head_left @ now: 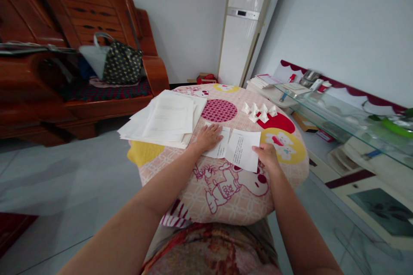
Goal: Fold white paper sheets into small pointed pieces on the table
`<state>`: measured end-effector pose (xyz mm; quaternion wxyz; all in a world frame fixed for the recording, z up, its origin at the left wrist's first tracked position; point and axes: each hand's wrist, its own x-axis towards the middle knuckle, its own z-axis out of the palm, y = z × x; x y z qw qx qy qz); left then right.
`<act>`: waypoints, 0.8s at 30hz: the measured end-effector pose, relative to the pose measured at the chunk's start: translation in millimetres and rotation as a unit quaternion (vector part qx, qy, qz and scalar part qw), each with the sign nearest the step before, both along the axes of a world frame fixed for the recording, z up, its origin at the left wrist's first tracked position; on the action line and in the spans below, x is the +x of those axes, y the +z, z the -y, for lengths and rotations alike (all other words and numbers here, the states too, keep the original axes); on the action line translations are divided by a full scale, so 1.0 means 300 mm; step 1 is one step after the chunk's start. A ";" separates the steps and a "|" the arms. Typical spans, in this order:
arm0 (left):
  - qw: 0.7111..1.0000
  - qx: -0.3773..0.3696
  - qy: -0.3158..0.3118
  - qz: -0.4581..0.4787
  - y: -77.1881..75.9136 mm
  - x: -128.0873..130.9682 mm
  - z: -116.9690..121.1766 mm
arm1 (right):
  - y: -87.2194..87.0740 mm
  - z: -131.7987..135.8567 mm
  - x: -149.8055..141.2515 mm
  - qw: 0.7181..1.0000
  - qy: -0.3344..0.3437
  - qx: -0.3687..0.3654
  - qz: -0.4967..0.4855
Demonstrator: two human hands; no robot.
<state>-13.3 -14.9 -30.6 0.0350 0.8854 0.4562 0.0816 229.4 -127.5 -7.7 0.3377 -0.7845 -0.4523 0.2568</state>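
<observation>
My left hand [209, 138] lies flat with its fingers stretched over a small sheet of printed paper [220, 149] on the table. Just right of that sheet is a second printed sheet [244, 149]. Its right edge is pinched between the thumb and fingers of my right hand [266, 154]. A loose stack of white paper [167, 116] spreads out to the left of my left hand. Several small folded white paper pieces [260, 111] with pointed tips stand grouped beyond my right hand.
A patterned cloth [238, 206] covers the round table. At the right stands a glass-topped cabinet [348, 116] with papers, cups and a green item. On the left, a wooden sofa [106, 103] holds bags [122, 63]. A tall white air conditioner [240, 38] stands in the corner.
</observation>
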 end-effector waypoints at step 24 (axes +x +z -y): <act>1.000 0.005 0.001 0.000 0.000 -0.001 0.000 | 0.019 0.092 0.019 0.978 0.087 0.026 -0.189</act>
